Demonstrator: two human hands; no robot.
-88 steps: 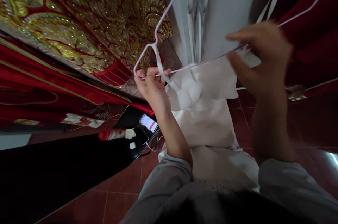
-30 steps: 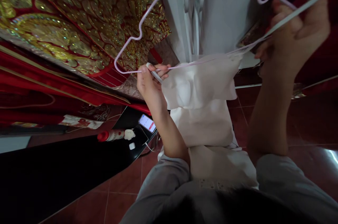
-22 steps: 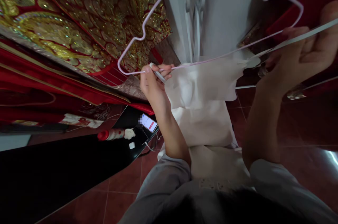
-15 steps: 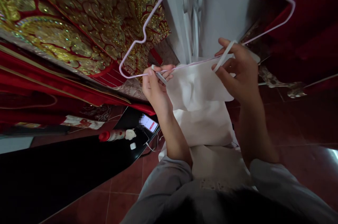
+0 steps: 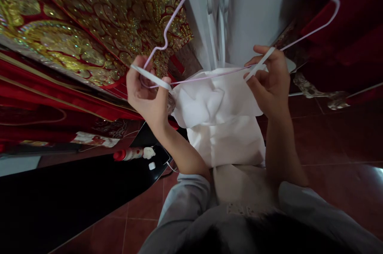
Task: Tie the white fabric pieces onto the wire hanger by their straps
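Observation:
A lilac wire hanger [image 5: 206, 78] lies across the view in front of me, its lower bar running between my hands. Below the bar hangs white cloth [image 5: 226, 138] with a white strap at either side. My left hand [image 5: 154, 104] is at the hanger's left corner, a white strap [image 5: 149, 77] stretched tight between its thumb and fingers. The strap crosses over the corner. My right hand [image 5: 273, 88], on the bar's right part, holds the other strap [image 5: 259, 64] taut between thumb and fingertips. Its remaining fingers are partly hidden.
Gold-sequined red garments [image 5: 98, 10] hang at the left. Dark red fabric [image 5: 347, 34] is at the right, beside a pale grey panel [image 5: 254, 10]. A black tabletop [image 5: 74, 194] at lower left holds a red-capped bottle [image 5: 128, 154] and a small white case [image 5: 152, 165].
My left hand has moved left along the bar to the hanger's corner, drawing its strap out wide. The cloth has shifted left, and my left forearm now covers the lit phone.

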